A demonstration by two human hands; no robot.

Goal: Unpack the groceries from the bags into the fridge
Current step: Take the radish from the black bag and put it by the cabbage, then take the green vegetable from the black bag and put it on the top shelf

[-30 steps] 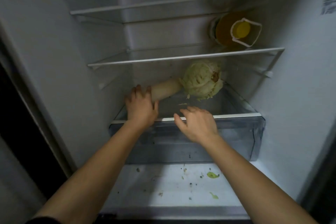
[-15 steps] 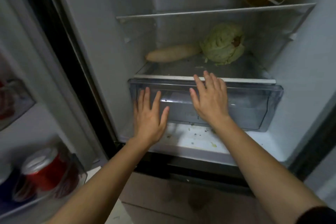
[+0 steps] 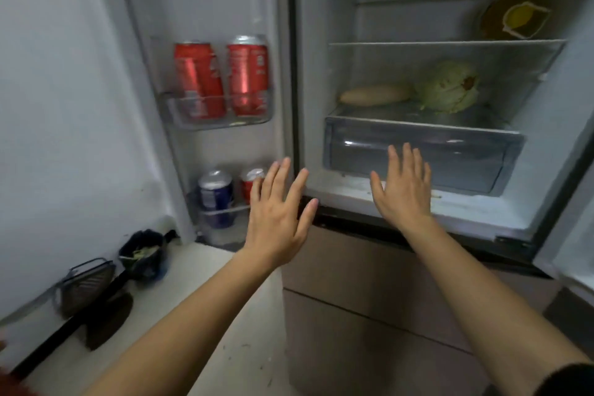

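both our left hand (image 3: pixel 276 212) and right hand (image 3: pixel 403 190) are spread flat and empty, cabbage (image 3: pixel 448 87) sits on the shelf over the crisper drawer (image 3: pixel 418 151), so it could roll out if we bump it.

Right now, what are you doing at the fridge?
A person is putting groceries away. Both hands, left and right, are open and empty in front of the open fridge. A cabbage and a long pale vegetable lie on the glass above the drawer. Cans stand in the door.
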